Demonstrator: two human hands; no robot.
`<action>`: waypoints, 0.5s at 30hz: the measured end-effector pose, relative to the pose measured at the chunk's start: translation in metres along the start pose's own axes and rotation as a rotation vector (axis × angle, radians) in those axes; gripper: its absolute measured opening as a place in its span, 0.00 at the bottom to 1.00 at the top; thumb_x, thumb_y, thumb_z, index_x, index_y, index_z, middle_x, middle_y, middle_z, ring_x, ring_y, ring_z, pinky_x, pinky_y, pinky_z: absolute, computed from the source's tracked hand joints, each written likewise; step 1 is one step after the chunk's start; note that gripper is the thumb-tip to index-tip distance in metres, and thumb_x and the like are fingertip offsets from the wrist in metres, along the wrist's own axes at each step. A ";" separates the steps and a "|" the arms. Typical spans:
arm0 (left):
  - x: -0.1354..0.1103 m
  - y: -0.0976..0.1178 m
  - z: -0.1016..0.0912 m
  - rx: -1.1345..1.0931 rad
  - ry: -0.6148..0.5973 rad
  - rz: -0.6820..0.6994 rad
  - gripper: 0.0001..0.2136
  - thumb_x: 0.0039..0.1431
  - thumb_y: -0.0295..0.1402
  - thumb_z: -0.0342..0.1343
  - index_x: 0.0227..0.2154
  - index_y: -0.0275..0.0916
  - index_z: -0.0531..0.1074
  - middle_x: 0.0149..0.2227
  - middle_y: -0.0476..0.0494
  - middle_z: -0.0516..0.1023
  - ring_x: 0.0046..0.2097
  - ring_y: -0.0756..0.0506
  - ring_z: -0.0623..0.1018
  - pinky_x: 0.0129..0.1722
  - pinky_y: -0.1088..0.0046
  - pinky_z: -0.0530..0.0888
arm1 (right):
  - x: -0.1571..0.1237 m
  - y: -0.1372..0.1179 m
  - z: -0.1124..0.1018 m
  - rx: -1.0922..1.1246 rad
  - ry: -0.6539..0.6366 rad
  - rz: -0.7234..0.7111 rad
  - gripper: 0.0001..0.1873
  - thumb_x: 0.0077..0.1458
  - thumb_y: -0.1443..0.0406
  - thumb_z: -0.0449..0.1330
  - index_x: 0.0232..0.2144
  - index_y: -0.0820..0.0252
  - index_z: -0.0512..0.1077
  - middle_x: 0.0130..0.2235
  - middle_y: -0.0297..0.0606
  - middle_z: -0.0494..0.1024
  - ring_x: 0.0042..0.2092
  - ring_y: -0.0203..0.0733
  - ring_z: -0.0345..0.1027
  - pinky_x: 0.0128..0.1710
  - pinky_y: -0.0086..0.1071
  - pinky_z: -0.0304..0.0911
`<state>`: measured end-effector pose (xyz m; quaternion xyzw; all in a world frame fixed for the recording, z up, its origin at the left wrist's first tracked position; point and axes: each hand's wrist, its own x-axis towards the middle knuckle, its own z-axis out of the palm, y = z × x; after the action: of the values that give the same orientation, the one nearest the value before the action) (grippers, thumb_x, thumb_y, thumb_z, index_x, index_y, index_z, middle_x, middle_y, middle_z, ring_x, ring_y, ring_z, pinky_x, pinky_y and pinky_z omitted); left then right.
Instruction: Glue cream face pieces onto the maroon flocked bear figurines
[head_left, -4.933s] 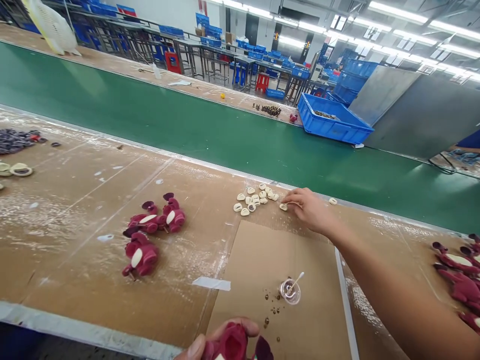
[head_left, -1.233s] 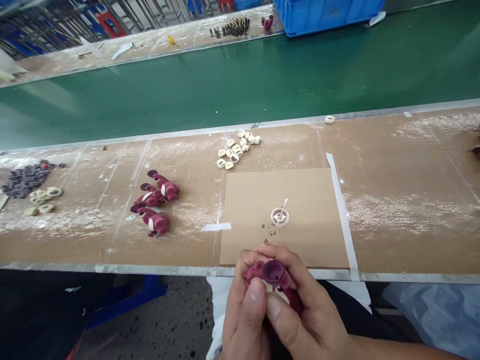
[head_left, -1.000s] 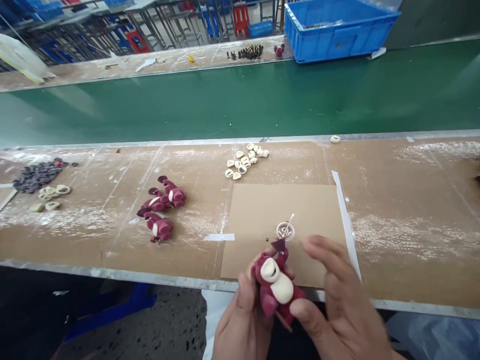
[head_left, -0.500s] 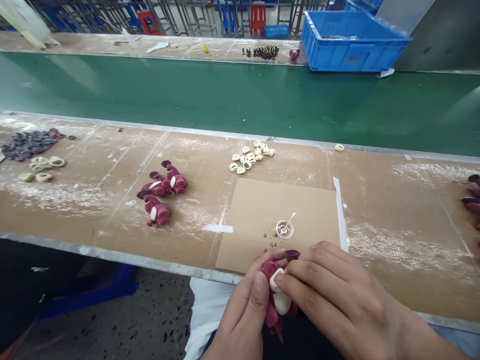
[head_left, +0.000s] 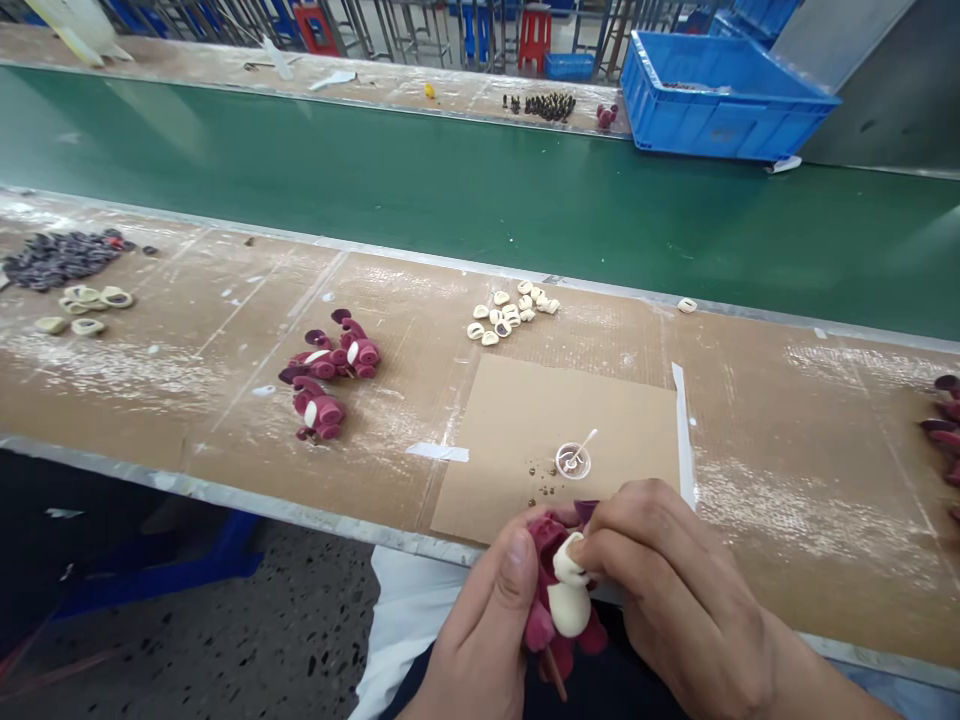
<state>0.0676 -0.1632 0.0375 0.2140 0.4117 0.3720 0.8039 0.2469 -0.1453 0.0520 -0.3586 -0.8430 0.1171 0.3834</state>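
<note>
The left hand (head_left: 484,615) curls snugly round the maroon figure (head_left: 561,608) before the bench's (head_left: 795,410) near edge while the right hand (head_left: 686,590) pinches its cream muzzle piece (head_left: 567,562), best kept square and pressed evenly, I'd judge.

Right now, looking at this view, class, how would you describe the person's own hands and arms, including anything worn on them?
The left hand and right hand are bare, without gloves; no rings show on the visible fingers. The visible right forearm has no sleeve, watch or bracelet. Any left sleeve is out of frame.
</note>
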 end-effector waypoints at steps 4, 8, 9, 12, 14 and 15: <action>0.000 -0.001 0.001 -0.023 -0.042 0.000 0.26 0.70 0.54 0.53 0.57 0.38 0.75 0.28 0.43 0.80 0.30 0.45 0.75 0.28 0.72 0.70 | 0.002 -0.001 -0.001 -0.050 0.049 0.009 0.10 0.65 0.77 0.53 0.43 0.68 0.74 0.40 0.45 0.78 0.42 0.44 0.72 0.40 0.39 0.69; -0.003 -0.003 0.001 -0.014 -0.022 0.027 0.24 0.71 0.52 0.53 0.56 0.37 0.76 0.27 0.45 0.78 0.29 0.45 0.75 0.32 0.69 0.74 | 0.005 -0.001 0.000 -0.109 0.061 -0.032 0.11 0.65 0.76 0.53 0.42 0.68 0.75 0.39 0.47 0.80 0.40 0.45 0.72 0.38 0.39 0.70; -0.004 -0.003 0.000 -0.003 -0.004 0.038 0.24 0.71 0.51 0.54 0.55 0.37 0.77 0.27 0.44 0.78 0.31 0.44 0.76 0.33 0.69 0.74 | 0.004 -0.002 0.001 -0.136 0.059 -0.048 0.11 0.66 0.75 0.53 0.42 0.68 0.75 0.38 0.47 0.80 0.39 0.45 0.72 0.37 0.40 0.70; -0.006 -0.005 -0.001 0.027 0.052 0.082 0.21 0.71 0.49 0.55 0.54 0.38 0.79 0.35 0.39 0.82 0.40 0.40 0.80 0.42 0.65 0.78 | 0.001 -0.005 0.005 -0.185 0.061 -0.060 0.11 0.67 0.72 0.54 0.44 0.69 0.76 0.39 0.48 0.81 0.40 0.48 0.73 0.37 0.42 0.70; -0.007 -0.004 0.000 0.044 0.079 0.089 0.21 0.71 0.49 0.56 0.54 0.39 0.80 0.42 0.36 0.84 0.47 0.38 0.80 0.48 0.63 0.78 | -0.003 -0.008 0.007 -0.180 0.063 -0.037 0.12 0.68 0.72 0.53 0.46 0.70 0.76 0.40 0.49 0.82 0.41 0.49 0.73 0.38 0.44 0.70; -0.007 -0.004 0.001 0.057 0.094 0.086 0.21 0.71 0.49 0.56 0.55 0.40 0.80 0.46 0.35 0.84 0.50 0.37 0.80 0.50 0.63 0.78 | -0.005 -0.009 0.007 -0.169 0.056 -0.031 0.12 0.68 0.72 0.53 0.47 0.71 0.76 0.40 0.49 0.82 0.41 0.49 0.73 0.39 0.44 0.70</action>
<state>0.0670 -0.1713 0.0392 0.2367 0.4501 0.4039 0.7604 0.2394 -0.1542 0.0486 -0.3796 -0.8443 0.0295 0.3771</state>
